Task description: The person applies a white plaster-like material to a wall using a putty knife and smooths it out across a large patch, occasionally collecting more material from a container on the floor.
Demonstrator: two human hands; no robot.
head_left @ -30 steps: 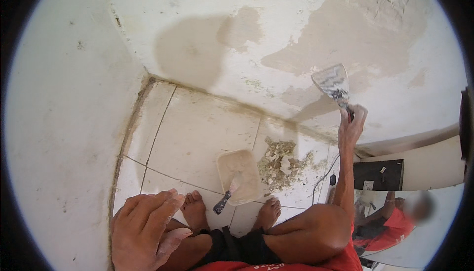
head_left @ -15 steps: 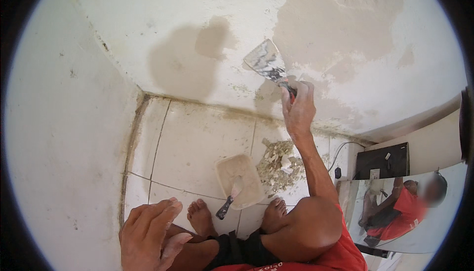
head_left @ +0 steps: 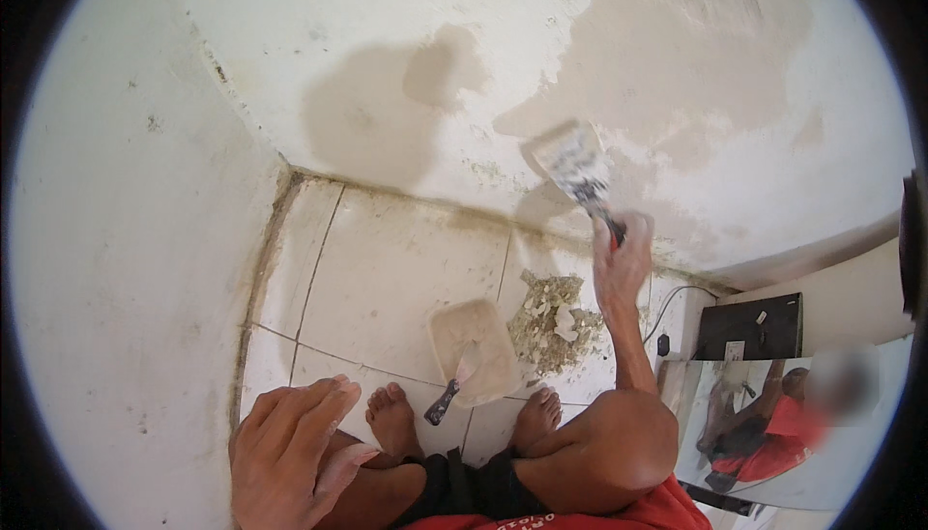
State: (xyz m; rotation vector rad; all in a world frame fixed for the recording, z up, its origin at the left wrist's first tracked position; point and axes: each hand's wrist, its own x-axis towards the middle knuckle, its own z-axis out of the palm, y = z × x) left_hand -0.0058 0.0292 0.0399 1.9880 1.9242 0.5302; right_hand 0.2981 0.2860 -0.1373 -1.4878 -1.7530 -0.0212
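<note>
One wide scraper (head_left: 584,171) up at wall (head_left: 387,3), touching or not, can't tell from here. Right hand (head_left: 623,261) nearer, fingers clamped round handle; blade lies up-left of them, long axis slanting same way. Left hand (head_left: 288,455) well apart, empty, thumb spread.

1. So the floor (head_left: 406,250) is big off-white tiles with dark grout lines, pretty dusty, and there's brown grime along the edges where it meets the walls.
2. Shallow pale tub (head_left: 507,346) sitting right on the tiles – kinda rectangular, rounded corners.
3. Just right of that, a heap of rubble (head_left: 541,325) – greenish-grey crumbs with some whiter chunks, scattered loose around the edges.
4. Two bare feet (head_left: 393,424) planted on the tiles, well apart, near the tub.
</note>
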